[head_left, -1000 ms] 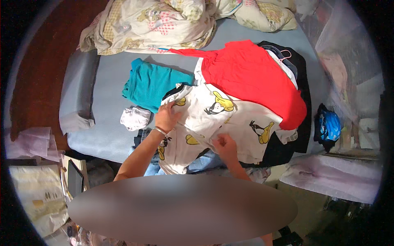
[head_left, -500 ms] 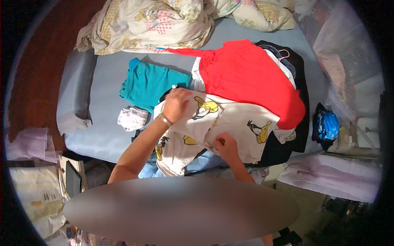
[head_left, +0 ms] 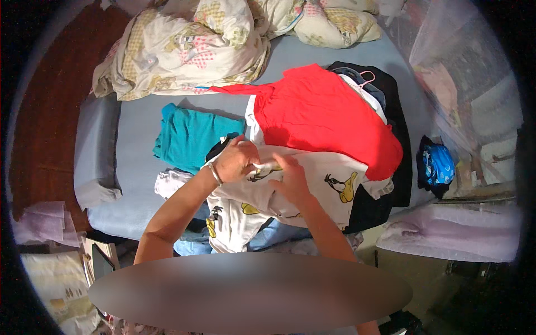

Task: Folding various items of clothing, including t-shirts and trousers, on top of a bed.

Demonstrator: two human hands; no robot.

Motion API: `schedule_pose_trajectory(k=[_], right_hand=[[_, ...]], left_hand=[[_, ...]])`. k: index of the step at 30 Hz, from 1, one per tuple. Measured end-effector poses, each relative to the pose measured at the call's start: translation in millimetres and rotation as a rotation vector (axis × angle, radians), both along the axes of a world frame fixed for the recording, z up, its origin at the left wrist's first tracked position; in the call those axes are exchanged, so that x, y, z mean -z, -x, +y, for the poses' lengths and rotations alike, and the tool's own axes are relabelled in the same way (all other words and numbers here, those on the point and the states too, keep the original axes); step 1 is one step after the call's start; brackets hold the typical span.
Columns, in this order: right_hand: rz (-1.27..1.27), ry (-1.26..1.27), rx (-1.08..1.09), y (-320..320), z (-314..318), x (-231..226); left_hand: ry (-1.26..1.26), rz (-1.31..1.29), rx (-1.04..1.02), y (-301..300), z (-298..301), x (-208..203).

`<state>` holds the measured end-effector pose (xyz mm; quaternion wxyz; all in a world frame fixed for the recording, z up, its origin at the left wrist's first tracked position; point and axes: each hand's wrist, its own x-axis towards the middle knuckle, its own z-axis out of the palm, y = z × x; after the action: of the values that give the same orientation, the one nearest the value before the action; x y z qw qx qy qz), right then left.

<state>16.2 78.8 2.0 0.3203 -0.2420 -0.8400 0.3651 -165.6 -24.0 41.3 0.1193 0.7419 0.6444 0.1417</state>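
A white shirt with black-and-yellow cartoon duck prints (head_left: 312, 167) lies spread on the bed in front of me. My left hand (head_left: 237, 161), with a bracelet at the wrist, pinches a fold of it near its dark-trimmed upper left end. Close by, my right hand (head_left: 291, 180) rests over the shirt with thumb and fingers apart. Behind the shirt is a red long-sleeved top (head_left: 324, 114), one sleeve stretched left. A folded teal garment (head_left: 195, 134) sits to the left of my left hand, and a bundled white cloth (head_left: 170, 183) is partly hidden behind my left forearm.
Crumpled patterned bedding (head_left: 184, 56) lies along the far side of the grey-blue bed (head_left: 139, 120). Black clothing and a pink hanger (head_left: 365, 79) stick out beyond the red top. A blue-and-black bundle (head_left: 437, 164) stands at the right edge. Blue denim (head_left: 279, 234) shows under the shirt.
My right hand has moved up and left across the shirt, beside my left hand. My left hand now pinches the fabric, bunching the upper duck print. The whole view has shifted slightly.
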Motion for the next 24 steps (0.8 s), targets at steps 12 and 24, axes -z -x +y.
schedule_pose_trajectory(k=[12,24], right_hand=[[-0.493,-0.059,-0.202,-13.0,21.1,-22.1],[-0.277,-0.114,-0.610,-75.6,-85.3,1.5]], left_hand=[[0.299,0.293,-0.130,54.4,8.8,-29.0],[0.193,-0.116,-0.052,-42.7,-166.5,-5.8]])
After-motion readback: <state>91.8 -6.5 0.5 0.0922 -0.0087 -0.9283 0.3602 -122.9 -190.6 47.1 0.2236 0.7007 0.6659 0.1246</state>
